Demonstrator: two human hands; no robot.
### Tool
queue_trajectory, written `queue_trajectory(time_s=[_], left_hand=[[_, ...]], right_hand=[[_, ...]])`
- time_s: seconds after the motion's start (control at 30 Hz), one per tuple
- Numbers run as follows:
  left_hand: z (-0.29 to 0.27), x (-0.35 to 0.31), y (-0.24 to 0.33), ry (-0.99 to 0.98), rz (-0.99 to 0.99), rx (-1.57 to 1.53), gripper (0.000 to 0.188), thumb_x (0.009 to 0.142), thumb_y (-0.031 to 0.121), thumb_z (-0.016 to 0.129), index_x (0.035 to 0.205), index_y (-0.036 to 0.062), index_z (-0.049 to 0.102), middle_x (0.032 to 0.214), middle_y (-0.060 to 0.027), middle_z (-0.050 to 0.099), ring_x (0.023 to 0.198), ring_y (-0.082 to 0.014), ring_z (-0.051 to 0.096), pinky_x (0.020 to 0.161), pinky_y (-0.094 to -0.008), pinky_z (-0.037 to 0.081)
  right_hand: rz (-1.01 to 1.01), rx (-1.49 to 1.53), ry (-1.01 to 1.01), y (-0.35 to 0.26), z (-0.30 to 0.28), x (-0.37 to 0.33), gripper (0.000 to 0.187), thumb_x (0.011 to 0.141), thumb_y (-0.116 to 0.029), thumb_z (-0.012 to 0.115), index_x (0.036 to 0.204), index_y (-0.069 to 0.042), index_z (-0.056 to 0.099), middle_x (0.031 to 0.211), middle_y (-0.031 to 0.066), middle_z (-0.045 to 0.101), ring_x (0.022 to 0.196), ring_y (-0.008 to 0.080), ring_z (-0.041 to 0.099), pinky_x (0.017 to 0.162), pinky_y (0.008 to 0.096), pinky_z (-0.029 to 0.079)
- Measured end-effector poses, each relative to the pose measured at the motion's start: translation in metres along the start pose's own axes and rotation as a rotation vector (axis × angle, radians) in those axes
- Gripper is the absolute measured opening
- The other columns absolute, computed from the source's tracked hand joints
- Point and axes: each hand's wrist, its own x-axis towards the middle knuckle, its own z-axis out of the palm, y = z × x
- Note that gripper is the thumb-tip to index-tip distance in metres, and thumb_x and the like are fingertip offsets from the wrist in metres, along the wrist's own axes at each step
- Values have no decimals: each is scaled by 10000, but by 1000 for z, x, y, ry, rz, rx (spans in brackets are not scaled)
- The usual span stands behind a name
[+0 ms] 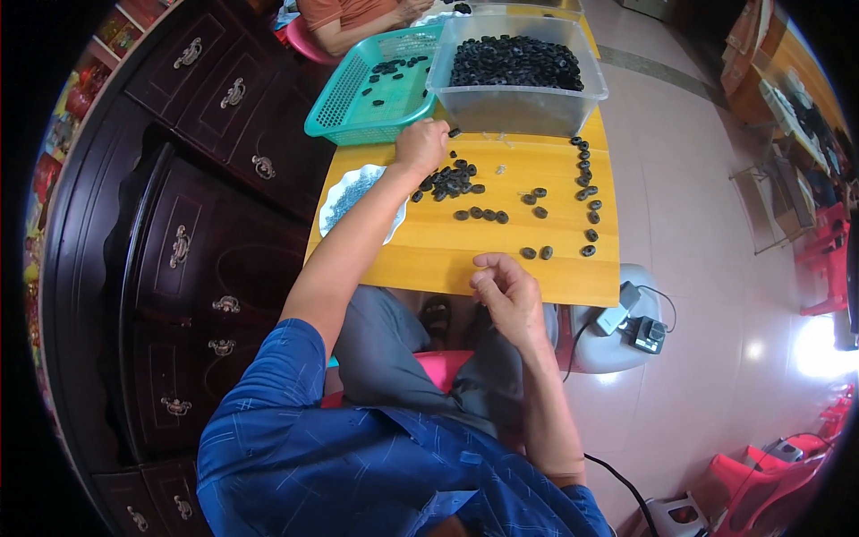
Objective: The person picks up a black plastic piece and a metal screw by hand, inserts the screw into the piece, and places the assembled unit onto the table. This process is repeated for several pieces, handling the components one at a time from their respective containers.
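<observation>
Left hand [421, 146] stretched far across yellow table [429, 255], fingers curled closed over edge of pile of small black rings [452, 181]; grasp contents not discernible. Right hand [506, 291] held at near table edge, fingers loosely bent, pinch contents unclear. Loose rings scattered between. Clear bin [517, 94] of rings and teal basket [371, 94] placed beyond pile. White plate [344, 197] set left of forearm.

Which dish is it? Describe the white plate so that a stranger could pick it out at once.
Start at the yellow table and go to its left edge, beside the dark wooden cabinet. There, just under the person's outstretched left forearm, with the left hand beyond it, lies the white plate holding small grey bits. It is the only round white dish; its neighbours are a teal basket and a clear bin.
</observation>
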Motion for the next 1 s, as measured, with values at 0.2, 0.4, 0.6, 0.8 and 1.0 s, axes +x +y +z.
queue_trajectory(time_s=[0.2,0.4,0.6,0.8,1.0], left_hand=[[-8,-10,13,-222,77,-108,109,785,215,711,859,141,743,879,-85,689,810,-305,671,711,-438,535],[2,-9,-3,-175,81,-63,111,814,185,664,876,147,748,894,-86,697,827,-317,670,734,-439,539],[3,-5,-7,-211,60,-39,131,832,159,641,912,135,741,936,-91,702,845,-319,672,758,-431,541],[0,-4,-12,-39,167,-286,150,860,116,619,977,104,713,945,-98,707,849,-320,672,735,-430,542],[-17,-6,-23,-101,16,7,122,844,172,630,907,124,723,898,-103,708,828,-331,676,715,-467,548]], right_hand=[[11,-76,-9,0,-1,0,229,908,-117,638,1102,5,632,729,36,645,658,92,590,630,253,483],[7,-46,20,0,-1,0,222,908,-113,638,1097,4,632,712,26,627,651,79,576,617,245,475],[-9,-25,19,1,-2,0,224,907,-115,638,1095,6,633,710,28,629,652,83,578,624,250,480],[-11,-52,17,0,1,0,233,900,-123,643,1096,2,636,700,40,635,637,96,581,622,264,485],[-1,-71,17,1,1,0,234,895,-133,650,1086,1,643,700,46,637,628,101,579,619,271,486]])
